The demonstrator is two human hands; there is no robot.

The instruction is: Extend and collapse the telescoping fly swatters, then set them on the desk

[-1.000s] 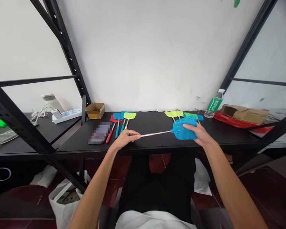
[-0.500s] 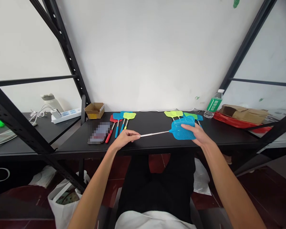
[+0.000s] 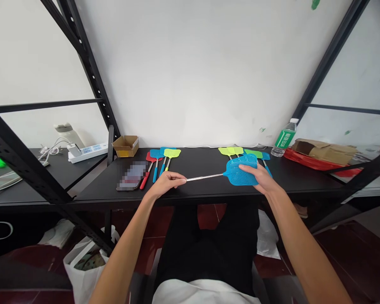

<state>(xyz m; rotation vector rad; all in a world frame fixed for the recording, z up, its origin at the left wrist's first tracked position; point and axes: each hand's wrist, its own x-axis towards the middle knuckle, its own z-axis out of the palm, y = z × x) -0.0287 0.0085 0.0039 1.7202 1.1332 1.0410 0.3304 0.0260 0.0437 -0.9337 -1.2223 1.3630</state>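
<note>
A blue fly swatter [image 3: 236, 174] with a perforated head and a thin metal rod is held level above the desk's front part. My right hand [image 3: 262, 176] grips its head, thumb on the near face and the other fingers behind, out of sight. At the rod's left end, my left hand [image 3: 167, 184] is closed round the handle, which it hides. Just beyond that hand lie several swatters: a red one [image 3: 145, 179], blue ones and a yellow-green one [image 3: 172, 153]. More swatters, yellow-green [image 3: 224, 151], green and blue, lie behind the held head, partly covered by it.
On the black desk [image 3: 202, 158] a phone [image 3: 132, 176] and an open cardboard box [image 3: 126, 146] stand to the left. To the right are a water bottle [image 3: 284, 138] and brown packaging on red plastic [image 3: 323, 154]. Black metal shelf posts [image 3: 91, 71] flank both sides.
My right hand and the swatter's head have shifted slightly left, shortening the visible rod a little. My left hand stays almost where it was.
</note>
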